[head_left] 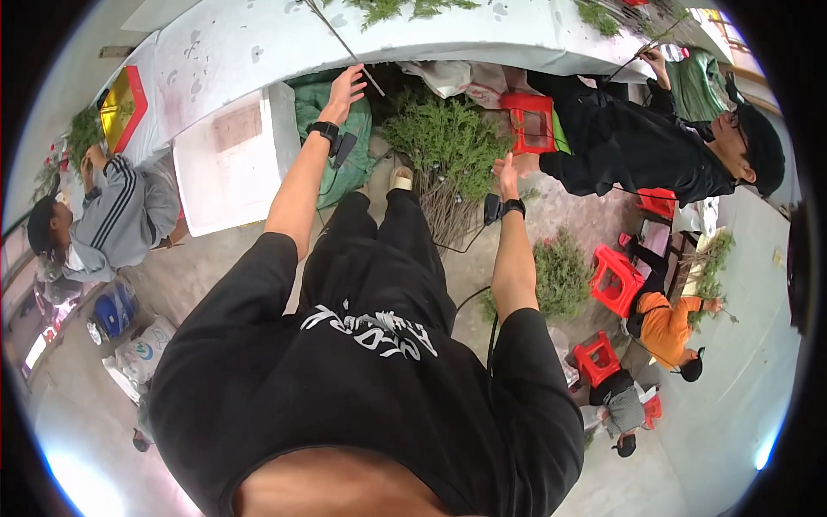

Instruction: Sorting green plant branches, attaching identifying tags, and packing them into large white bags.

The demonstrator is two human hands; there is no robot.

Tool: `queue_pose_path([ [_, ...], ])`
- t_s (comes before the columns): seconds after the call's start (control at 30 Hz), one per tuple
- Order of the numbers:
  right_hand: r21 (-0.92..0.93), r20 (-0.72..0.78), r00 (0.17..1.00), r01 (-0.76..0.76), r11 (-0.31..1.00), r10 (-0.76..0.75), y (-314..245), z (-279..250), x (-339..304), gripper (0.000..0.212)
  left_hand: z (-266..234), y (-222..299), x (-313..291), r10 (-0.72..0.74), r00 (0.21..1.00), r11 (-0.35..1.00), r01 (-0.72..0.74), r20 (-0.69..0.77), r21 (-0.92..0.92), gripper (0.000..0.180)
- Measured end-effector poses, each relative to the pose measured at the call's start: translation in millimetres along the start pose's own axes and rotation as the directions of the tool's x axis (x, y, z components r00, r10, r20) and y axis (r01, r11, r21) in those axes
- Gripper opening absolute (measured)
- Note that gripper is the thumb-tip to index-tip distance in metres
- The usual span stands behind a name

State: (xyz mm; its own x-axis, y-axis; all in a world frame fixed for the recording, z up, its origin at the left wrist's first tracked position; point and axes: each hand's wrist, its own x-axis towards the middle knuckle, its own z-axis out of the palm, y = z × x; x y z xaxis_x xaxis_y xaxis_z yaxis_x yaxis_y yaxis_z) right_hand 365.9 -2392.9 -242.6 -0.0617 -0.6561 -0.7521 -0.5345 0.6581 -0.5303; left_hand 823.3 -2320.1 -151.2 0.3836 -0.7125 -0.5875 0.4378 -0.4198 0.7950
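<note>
My left hand reaches forward to the edge of the white-covered table, fingers stretched out and apart. Just beyond its fingertips a thin brown stem slants across the table and juts past the edge; whether the fingers touch it I cannot tell. Off to the right, my right hand is raised with its fingers apart and nothing in it. Beside that hand stands a large bunch of green leafy branches, its bare stems pointing toward me on the floor.
Left of my legs are a white foam box and a green sack. A co-worker in black sits close on the right, near a red stool. Another cut-branch pile lies behind my right arm. Greenery rests on the table.
</note>
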Motion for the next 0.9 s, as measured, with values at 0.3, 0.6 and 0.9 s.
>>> queue_pose_path([
  [0.3, 0.143, -0.184, 0.974, 0.160, 0.977, -0.133, -4, 27, -1, 0.051, -20, 15, 19, -0.035, 0.986, 0.981, 0.003, -0.162, -0.195, 0.047],
  [0.6, -0.274, -0.031, 0.462, 0.849, 0.452, -0.886, -322, 127, 22, 0.047, 15, 86, 90, 0.328, 0.944, 0.932, -0.327, 0.023, 0.158, 0.067],
  [0.9, -0.598, 0.585, 0.603, 0.772, 0.214, -0.542, -415, 224, 44, 0.076, 32, 79, 176, 0.099, 0.995, 0.853, -0.095, 0.019, 0.514, 0.101],
])
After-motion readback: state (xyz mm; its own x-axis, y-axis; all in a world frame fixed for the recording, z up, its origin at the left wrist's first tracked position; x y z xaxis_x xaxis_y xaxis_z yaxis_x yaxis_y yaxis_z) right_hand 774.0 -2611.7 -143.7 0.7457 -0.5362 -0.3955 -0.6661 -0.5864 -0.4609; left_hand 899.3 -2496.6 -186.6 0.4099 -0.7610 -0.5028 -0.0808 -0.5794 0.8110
